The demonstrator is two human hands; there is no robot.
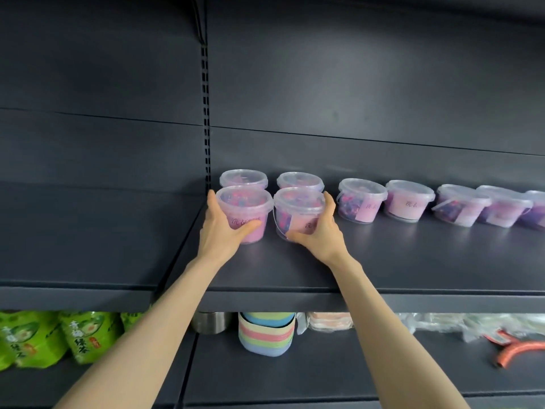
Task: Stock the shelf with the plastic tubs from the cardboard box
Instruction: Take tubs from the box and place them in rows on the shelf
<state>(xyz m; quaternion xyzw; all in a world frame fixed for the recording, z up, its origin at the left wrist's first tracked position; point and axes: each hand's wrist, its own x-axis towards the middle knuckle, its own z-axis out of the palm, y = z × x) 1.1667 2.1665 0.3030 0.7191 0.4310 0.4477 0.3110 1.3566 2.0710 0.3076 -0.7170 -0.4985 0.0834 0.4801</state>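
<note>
Two clear plastic tubs with pink labels stand side by side on the dark shelf [383,261]. My left hand [221,228] grips the left front tub [246,208], thumb across its label. My right hand [318,228] grips the right front tub [298,208] from its right side. Right behind them stand two more tubs, the back left tub [243,178] and the back right tub [299,180]. A row of several tubs [410,200] runs along the back to the right edge. The cardboard box is out of view.
A slotted upright [205,113] divides the shelving just left of the tubs. Below the shelf lie green tea bags [53,338], a metal tin [211,321], a stack of pastel bowls [267,335], plastic-wrapped goods [472,323] and an orange tool [516,346].
</note>
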